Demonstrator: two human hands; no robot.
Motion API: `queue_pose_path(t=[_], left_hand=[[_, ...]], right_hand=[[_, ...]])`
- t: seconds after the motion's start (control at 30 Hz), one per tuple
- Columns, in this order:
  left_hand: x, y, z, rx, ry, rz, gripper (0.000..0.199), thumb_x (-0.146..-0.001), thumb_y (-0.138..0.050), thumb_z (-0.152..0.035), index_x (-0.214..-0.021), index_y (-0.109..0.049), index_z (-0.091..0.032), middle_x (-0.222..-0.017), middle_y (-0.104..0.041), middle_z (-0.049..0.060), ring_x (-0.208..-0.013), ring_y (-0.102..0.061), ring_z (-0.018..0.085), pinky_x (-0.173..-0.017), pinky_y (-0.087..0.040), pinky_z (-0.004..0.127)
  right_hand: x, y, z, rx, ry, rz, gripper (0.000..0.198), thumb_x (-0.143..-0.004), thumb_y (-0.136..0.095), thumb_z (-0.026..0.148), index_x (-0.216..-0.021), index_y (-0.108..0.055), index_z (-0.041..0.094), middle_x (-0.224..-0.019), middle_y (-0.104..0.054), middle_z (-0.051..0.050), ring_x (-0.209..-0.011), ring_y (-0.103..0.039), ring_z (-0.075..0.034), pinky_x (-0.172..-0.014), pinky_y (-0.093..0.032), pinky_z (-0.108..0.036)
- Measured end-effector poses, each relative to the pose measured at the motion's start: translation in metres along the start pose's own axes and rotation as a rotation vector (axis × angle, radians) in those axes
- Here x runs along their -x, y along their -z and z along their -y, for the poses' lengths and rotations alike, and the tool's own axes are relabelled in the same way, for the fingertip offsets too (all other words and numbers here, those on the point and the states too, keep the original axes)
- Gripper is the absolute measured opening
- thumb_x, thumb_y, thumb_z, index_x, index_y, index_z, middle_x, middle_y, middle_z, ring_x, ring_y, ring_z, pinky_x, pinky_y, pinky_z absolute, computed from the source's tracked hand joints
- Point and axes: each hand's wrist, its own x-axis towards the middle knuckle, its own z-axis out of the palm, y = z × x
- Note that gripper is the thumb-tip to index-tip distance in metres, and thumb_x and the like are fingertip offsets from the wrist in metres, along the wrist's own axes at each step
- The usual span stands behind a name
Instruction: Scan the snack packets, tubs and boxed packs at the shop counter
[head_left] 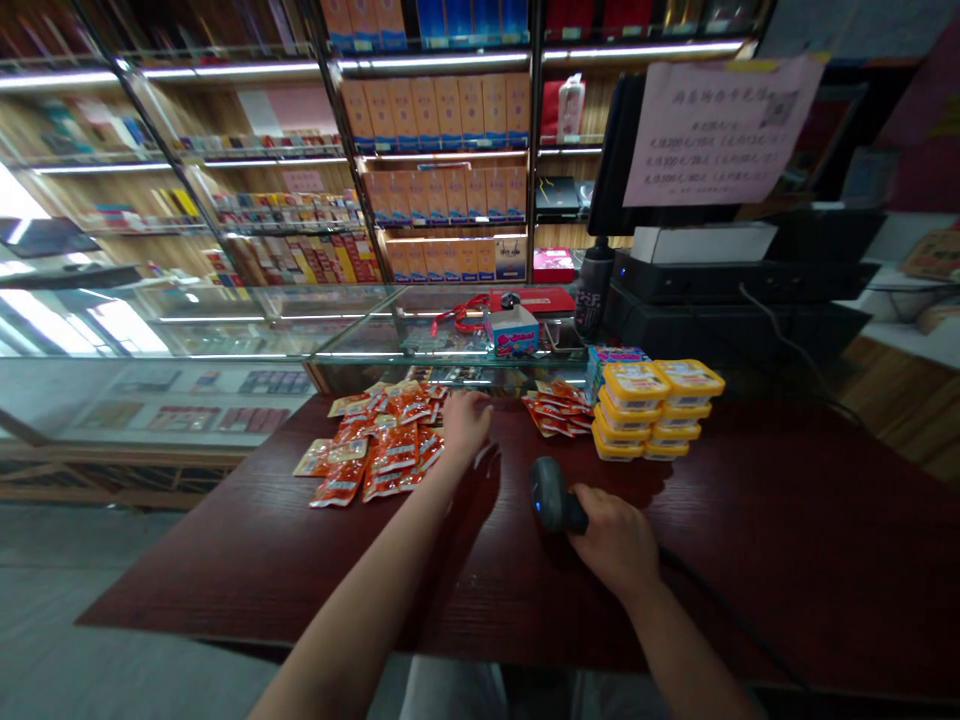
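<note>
My right hand (616, 540) is wrapped round the grip of a black barcode scanner (549, 494), whose head with a small blue light points left above the table. My left hand (466, 424) is stretched out over the table at the right edge of a loose pile of orange snack packets (394, 440). Its fingers are slightly bent and apart, and no item shows in them. A smaller heap of orange snack packets (559, 408) lies to its right. Beside that heap, yellow-lidded plastic tubs (651, 410) stand in two stacks.
The dark wooden table (315, 570) meets a glass display case (352, 345) holding an open blue-pink carton (513, 332). A monitor (611, 150) with a pink paper sign (720, 130) stands back right. The scanner's cable (727, 605) trails right. Boxes fill the shelves (442, 155).
</note>
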Motion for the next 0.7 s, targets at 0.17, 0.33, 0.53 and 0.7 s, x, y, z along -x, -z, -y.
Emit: queue_pose_path(t=[0.17, 0.33, 0.53, 0.7], left_hand=[[-0.013, -0.049, -0.035, 0.235, 0.129, 0.2, 0.014, -0.075, -0.061, -0.023, -0.083, -0.07, -0.016, -0.085, -0.07, 0.006, -0.08, -0.063, 0.018, -0.076, -0.045, 0.028], [-0.033, -0.079, -0.052, 0.25, 0.377, 0.22, 0.026, -0.074, -0.062, -0.041, -0.067, -0.07, -0.017, -0.071, -0.069, 0.009, -0.077, -0.064, 0.023, -0.07, -0.044, 0.031], [-0.044, -0.101, -0.058, 0.579, 0.612, 0.075, 0.013, -0.053, -0.074, -0.023, -0.052, -0.062, -0.019, -0.053, -0.06, 0.005, -0.069, -0.063, 0.023, -0.065, -0.044, 0.03], [-0.046, -0.093, -0.067, 0.778, 0.563, 0.052, 0.011, -0.064, -0.061, -0.025, -0.059, -0.056, -0.016, -0.055, -0.057, 0.0, -0.055, -0.057, 0.013, -0.057, -0.045, 0.024]], right_hand=[[-0.002, 0.001, 0.0, -0.011, -0.015, 0.043, 0.026, -0.078, -0.057, 0.024, -0.103, -0.06, 0.025, -0.092, -0.066, -0.002, -0.088, -0.061, -0.018, -0.074, -0.036, -0.027], [-0.004, 0.003, 0.0, -0.016, -0.011, 0.062, 0.022, -0.079, -0.057, 0.024, -0.101, -0.059, 0.025, -0.092, -0.066, -0.001, -0.088, -0.06, -0.018, -0.073, -0.036, -0.028], [-0.005, 0.002, -0.001, -0.027, -0.016, 0.057, 0.023, -0.079, -0.057, 0.024, -0.102, -0.06, 0.024, -0.093, -0.066, -0.001, -0.09, -0.06, -0.019, -0.075, -0.036, -0.028], [-0.006, 0.002, -0.002, -0.028, -0.02, 0.054, 0.02, -0.08, -0.056, 0.026, -0.1, -0.06, 0.025, -0.091, -0.066, -0.001, -0.089, -0.06, -0.018, -0.073, -0.036, -0.028]])
